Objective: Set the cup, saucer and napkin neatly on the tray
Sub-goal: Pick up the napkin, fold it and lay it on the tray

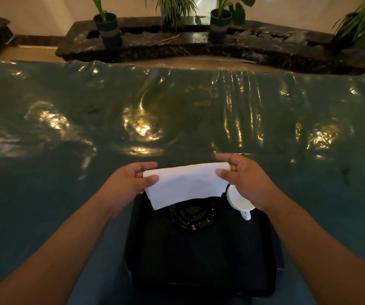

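Observation:
A white napkin (184, 184) hangs folded in the air above the far end of a black tray (199, 260). My left hand (131, 181) pinches its left top corner and my right hand (246, 179) pinches its right top corner. Under the napkin's lower edge a black saucer (192, 214) lies on the tray's far part. A white cup (238, 201) stands at the tray's far right, its handle toward me, partly hidden by my right hand.
The tray rests on a table under a shiny, wrinkled teal plastic cover (177, 117). Beyond the table's far edge runs a dark stone ledge (177, 42) with several potted plants (107, 25).

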Motion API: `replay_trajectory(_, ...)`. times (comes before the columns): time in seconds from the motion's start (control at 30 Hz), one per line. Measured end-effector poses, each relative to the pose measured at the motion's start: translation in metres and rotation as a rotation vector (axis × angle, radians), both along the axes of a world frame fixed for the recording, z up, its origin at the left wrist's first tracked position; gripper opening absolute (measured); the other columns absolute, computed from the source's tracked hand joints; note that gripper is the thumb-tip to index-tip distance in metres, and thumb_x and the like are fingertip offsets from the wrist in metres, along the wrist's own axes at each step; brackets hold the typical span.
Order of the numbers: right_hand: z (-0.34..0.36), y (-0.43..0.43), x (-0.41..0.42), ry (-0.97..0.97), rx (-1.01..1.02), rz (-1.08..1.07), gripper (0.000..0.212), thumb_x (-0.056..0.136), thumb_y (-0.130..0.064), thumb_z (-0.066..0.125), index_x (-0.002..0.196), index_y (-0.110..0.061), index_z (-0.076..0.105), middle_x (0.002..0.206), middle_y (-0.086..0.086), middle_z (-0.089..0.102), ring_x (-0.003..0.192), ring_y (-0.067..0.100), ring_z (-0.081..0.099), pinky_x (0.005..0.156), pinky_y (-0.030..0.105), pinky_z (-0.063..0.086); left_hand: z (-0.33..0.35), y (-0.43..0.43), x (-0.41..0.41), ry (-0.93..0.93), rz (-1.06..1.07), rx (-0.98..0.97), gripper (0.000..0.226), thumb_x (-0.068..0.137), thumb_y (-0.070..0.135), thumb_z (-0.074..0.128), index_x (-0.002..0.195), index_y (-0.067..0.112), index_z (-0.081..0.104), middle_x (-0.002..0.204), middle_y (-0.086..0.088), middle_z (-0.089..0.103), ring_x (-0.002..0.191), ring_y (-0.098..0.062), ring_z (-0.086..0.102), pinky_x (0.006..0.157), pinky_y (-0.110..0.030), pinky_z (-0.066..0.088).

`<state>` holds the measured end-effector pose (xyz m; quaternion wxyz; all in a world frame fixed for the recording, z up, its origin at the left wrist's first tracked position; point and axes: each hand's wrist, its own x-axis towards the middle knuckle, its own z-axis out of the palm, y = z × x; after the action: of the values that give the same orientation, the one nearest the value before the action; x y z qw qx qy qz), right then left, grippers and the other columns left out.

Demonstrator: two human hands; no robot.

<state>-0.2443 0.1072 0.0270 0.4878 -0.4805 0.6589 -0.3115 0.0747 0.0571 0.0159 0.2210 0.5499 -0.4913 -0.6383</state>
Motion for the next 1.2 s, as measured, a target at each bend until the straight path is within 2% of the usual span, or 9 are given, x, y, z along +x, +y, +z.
replay_trajectory(0.13,-0.002,0.003,-0.002,0.215,-0.055,0.044,0.012,0.098,-0.024,0.071,0.095,-0.035,0.074,0.081,-0.025,0.072,0.075,-0.005,0.065,0.06,0.005,0.041,0.005,0.0,-0.002,-0.161,-0.008,-0.15,0.015,0.089,0.022,0.08,0.102,0.03,0.079,0.092,0.004,0.082,0.091,-0.018,0.076,0.079,-0.025,0.056)
replay_trajectory(0.3,-0.005,0.006,0.0,0.308,-0.115,-0.009,0.011,0.096,-0.032,0.073,0.086,-0.035,0.069,0.097,-0.013,0.064,0.087,-0.006,0.059,0.067,0.005,0.038,0.006,-0.004,-0.01,-0.317,0.031,-0.323,0.01,0.088,0.03,0.08,0.084,0.04,0.077,0.087,0.013,0.077,0.082,-0.009,0.071,0.065,-0.013,0.05)
replay_trajectory(0.4,0.001,0.011,-0.005,0.132,-0.032,-0.056,0.011,0.095,-0.041,0.072,0.092,-0.031,0.072,0.09,-0.006,0.072,0.076,0.007,0.064,0.072,0.024,0.046,0.005,-0.005,-0.006,-0.294,0.022,-0.335,0.005,0.09,0.034,0.079,0.088,0.039,0.077,0.1,0.017,0.075,0.088,-0.002,0.068,0.076,-0.019,0.047)
replay_trajectory(0.5,0.006,0.02,-0.004,0.002,-0.016,-0.075,0.022,0.1,-0.043,0.064,0.095,-0.022,0.069,0.094,0.016,0.071,0.083,0.038,0.066,0.081,0.05,0.057,0.001,-0.002,-0.004,-0.21,0.0,-0.28,0.01,0.097,0.036,0.071,0.089,0.03,0.073,0.085,0.011,0.073,0.077,-0.006,0.063,0.072,-0.029,0.048)
replay_trajectory(0.67,-0.002,0.038,0.013,-0.169,0.125,-0.2,0.018,0.108,-0.04,0.05,0.108,-0.029,0.065,0.098,-0.003,0.074,0.089,0.023,0.071,0.066,0.038,0.061,-0.005,0.02,-0.017,-0.09,0.009,-0.085,0.023,0.105,0.041,0.055,0.085,0.036,0.066,0.065,0.016,0.065,0.055,0.001,0.06,0.048,-0.019,0.048)
replay_trajectory(0.73,-0.008,0.048,0.02,-0.29,0.251,-0.239,0.013,0.108,-0.034,0.053,0.115,-0.031,0.064,0.112,0.004,0.071,0.099,0.026,0.07,0.066,0.038,0.062,-0.01,0.03,-0.017,-0.015,0.007,0.077,0.006,0.101,0.033,0.065,0.1,0.039,0.065,0.084,0.007,0.074,0.067,-0.008,0.071,0.052,-0.028,0.055)
replay_trajectory(0.83,-0.023,0.069,0.02,-0.369,0.319,-0.196,0.032,0.1,-0.015,0.066,0.124,-0.036,0.061,0.123,0.002,0.067,0.11,0.028,0.068,0.073,0.042,0.064,-0.022,0.049,-0.011,-0.017,-0.005,0.134,0.054,0.088,0.013,0.082,0.129,0.037,0.056,0.115,-0.006,0.072,0.092,-0.023,0.078,0.07,-0.037,0.063)
replay_trajectory(1.07,-0.066,0.142,0.028,-0.158,0.4,-0.187,0.029,0.093,-0.015,0.078,0.118,-0.023,0.064,0.107,-0.003,0.079,0.093,0.016,0.077,0.077,0.05,0.065,-0.067,0.113,0.0,-0.335,-0.097,-0.013,0.062,0.077,0.027,0.092,0.121,0.046,0.052,0.098,0.01,0.078,0.083,0.0,0.074,0.062,-0.015,0.056)
replay_trajectory(1.2,-0.085,0.165,0.032,0.08,0.415,-0.149,0.032,0.092,-0.021,0.079,0.118,-0.023,0.06,0.11,-0.004,0.073,0.094,0.015,0.072,0.073,0.04,0.064,-0.082,0.133,-0.004,-0.449,-0.212,-0.064,0.07,0.079,0.03,0.088,0.13,0.046,0.044,0.102,0.018,0.071,0.088,-0.002,0.07,0.079,-0.03,0.058)
